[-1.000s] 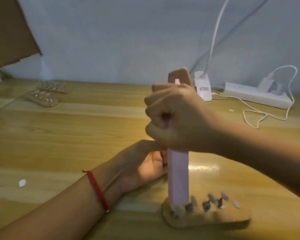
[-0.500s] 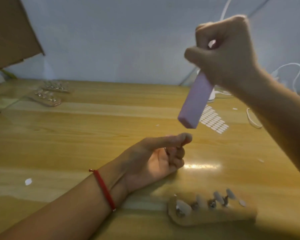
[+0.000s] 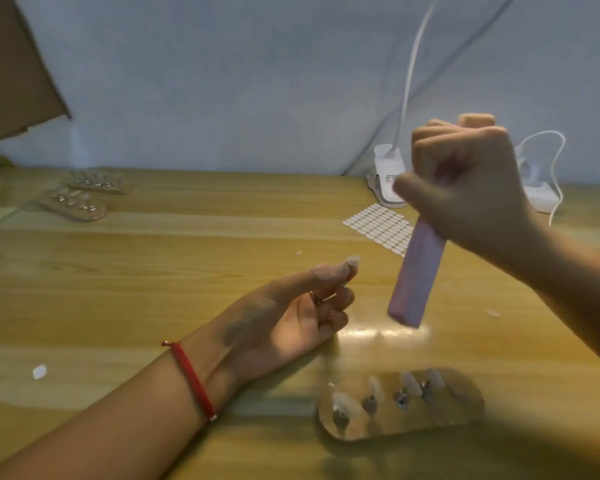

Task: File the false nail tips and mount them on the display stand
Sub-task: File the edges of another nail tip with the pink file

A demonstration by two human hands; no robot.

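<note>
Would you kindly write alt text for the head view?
The right hand grips a pink buffer block above a wooden table, while the left hand pinches a false nail tip. A display stand carrying several mounted tips lies nearer the camera.

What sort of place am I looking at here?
Probably a small nail-craft workbench, at home or in a workshop: a wooden table carries a display stand of false nail tips and a sheet of adhesive tabs, and the right hand grips a pink buffer block.

The right hand (image 3: 465,192) has lowered the pink buffer block (image 3: 417,271) toward the left hand (image 3: 291,317).
</note>
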